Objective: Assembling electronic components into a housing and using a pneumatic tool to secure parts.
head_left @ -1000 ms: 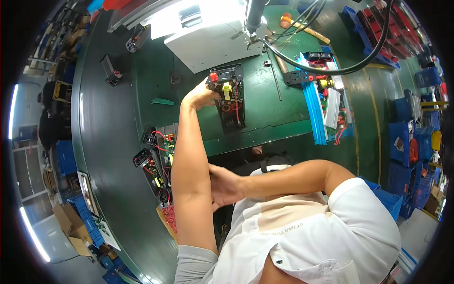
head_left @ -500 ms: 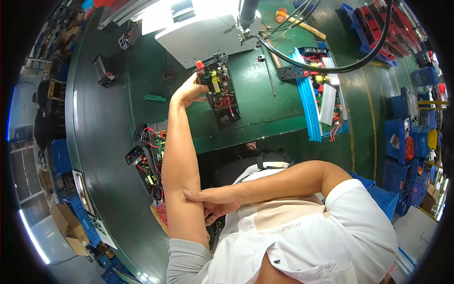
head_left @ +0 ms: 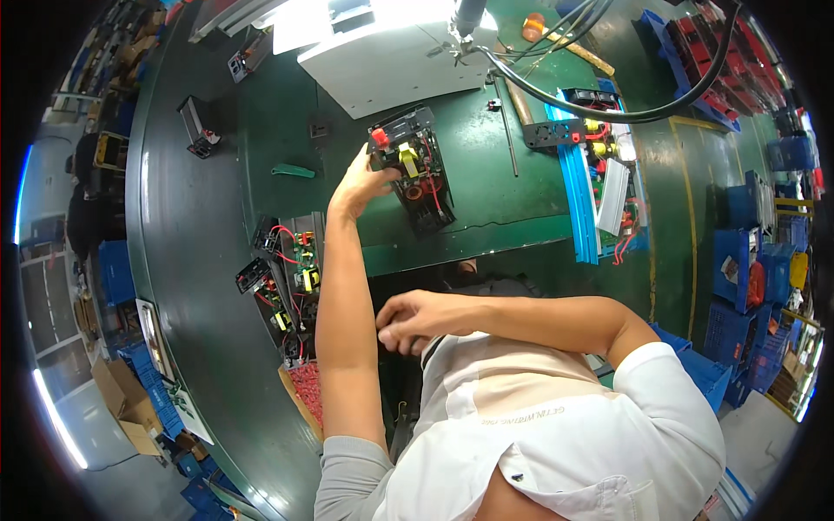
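Observation:
My left hand [head_left: 361, 185] reaches to the bench and grips the left edge of an opened electronic unit [head_left: 417, 174], thumb on top. The unit has a black housing, a red terminal knob, a yellow-wrapped transformer, a copper coil and red wires. It sits on the green bench top [head_left: 521, 204], tilted slightly in the view. My right hand [head_left: 417, 319] hovers in front of my body beside my left forearm, fingers loosely bent and apart, with nothing seen in it.
A white box-shaped machine [head_left: 400, 65] stands behind the unit. At right lies a blue-sided unit [head_left: 578, 204], with a hammer [head_left: 565, 48] beyond. More circuit boards [head_left: 304, 260] lie left of my forearm, near a green-handled tool [head_left: 294, 171]. A black cable [head_left: 643, 115] arches overhead.
My right hand has come off my left forearm and moved up, away from it. My left hand stays on the electronic unit. The whole view has shifted slightly.

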A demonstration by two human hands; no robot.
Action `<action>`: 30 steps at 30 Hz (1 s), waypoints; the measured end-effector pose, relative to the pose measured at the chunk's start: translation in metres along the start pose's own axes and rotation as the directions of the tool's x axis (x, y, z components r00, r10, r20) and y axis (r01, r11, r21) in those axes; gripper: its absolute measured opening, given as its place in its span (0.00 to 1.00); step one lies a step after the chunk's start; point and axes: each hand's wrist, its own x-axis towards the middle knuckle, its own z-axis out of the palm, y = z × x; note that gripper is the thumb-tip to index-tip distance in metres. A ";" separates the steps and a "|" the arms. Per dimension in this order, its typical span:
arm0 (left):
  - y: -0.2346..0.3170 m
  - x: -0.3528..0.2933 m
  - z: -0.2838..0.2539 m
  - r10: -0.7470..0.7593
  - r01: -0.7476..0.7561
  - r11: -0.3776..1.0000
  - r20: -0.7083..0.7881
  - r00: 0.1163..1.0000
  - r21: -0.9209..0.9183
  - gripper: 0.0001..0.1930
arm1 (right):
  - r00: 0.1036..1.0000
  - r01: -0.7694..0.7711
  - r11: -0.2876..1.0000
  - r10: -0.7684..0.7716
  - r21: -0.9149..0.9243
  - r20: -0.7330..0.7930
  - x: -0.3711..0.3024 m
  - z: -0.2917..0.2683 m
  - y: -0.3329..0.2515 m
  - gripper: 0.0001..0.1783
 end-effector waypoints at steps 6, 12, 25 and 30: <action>0.012 0.020 -0.011 -0.062 0.061 0.998 0.014 0.998 0.014 0.28 | 0.988 0.154 0.865 -0.150 0.478 -0.046 0.033 0.013 0.009 0.46; 0.012 0.032 -0.018 -0.126 0.127 0.990 0.017 0.992 -0.063 0.22 | 0.789 -0.221 0.836 -0.150 0.502 0.596 0.031 0.035 0.045 0.49; -0.050 -0.039 0.041 0.211 -0.180 0.976 -0.310 0.927 0.125 0.32 | 0.679 0.208 0.497 -0.693 -0.842 -0.241 -0.082 -0.016 -0.057 0.28; -0.057 -0.086 0.085 0.336 -0.316 0.942 -0.323 0.885 0.113 0.31 | 0.626 -0.242 -0.217 -0.780 -0.946 0.019 -0.089 -0.040 -0.095 0.53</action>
